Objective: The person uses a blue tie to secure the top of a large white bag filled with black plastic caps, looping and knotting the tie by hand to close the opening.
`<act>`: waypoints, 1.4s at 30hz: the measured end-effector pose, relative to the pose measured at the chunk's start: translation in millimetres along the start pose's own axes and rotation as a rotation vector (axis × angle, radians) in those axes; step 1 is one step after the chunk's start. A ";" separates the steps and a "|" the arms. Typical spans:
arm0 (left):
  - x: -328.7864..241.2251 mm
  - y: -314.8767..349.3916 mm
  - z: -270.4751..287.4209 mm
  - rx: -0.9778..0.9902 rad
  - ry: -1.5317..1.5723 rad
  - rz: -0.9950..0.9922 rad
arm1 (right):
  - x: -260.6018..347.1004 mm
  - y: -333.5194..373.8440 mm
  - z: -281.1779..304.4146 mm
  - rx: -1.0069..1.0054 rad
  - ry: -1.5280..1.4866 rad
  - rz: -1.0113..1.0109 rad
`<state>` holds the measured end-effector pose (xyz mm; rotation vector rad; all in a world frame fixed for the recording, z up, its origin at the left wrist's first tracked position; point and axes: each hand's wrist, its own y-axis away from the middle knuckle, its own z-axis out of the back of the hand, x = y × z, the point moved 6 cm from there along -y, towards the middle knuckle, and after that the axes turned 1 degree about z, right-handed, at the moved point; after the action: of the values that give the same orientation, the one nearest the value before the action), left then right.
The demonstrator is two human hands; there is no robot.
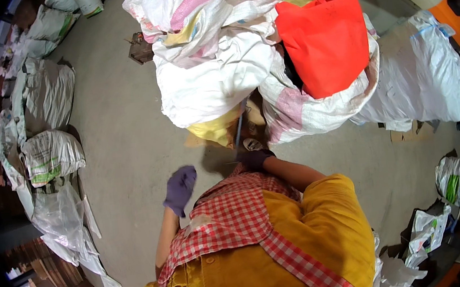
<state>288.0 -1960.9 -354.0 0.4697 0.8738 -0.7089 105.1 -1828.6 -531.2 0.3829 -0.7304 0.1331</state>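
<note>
My left hand [181, 189], in a purple glove, hangs over the floor left of my apron. Its fingers are curled in, and whatever they may hold is hidden. My right hand [255, 159], in a darker-looking purple glove, is closed in shadow at the front of my waist. A thin pale line shows beside it, too fine to name. Just beyond that hand stands a thin grey rod [239, 126], below the heap of sacks. A white woven sack [214, 77] with a yellow sack [217, 131] under it lies ahead. Right of them, a red bag [326, 44] sits in an open white-and-pink woven sack [317, 112].
Stuffed pale sacks [46, 96] and clear plastic sheeting [59, 214] line the left side. A large whitish bag [415, 77] stands at right. Behind it is an orange object [454, 21]. A small brown box [141, 49] sits beside the heap. Bundled packaging [458, 180] lies lower right.
</note>
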 end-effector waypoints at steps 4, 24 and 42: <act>74.0 -43.9 7.3 -0.118 0.430 0.524 | 65.8 -23.8 10.5 -0.026 -0.264 0.218; 43.1 42.1 -11.2 0.493 0.330 0.293 | 35.2 -33.4 47.0 -0.516 -1.919 -0.090; 211.7 220.3 -17.6 0.532 0.213 0.809 | -5.8 -13.2 67.9 -0.796 -1.710 -0.621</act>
<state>532.4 -1876.8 -518.0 1.3032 0.5987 -0.1238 61.7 -1866.9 -492.9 -0.1727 -2.1680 -1.1999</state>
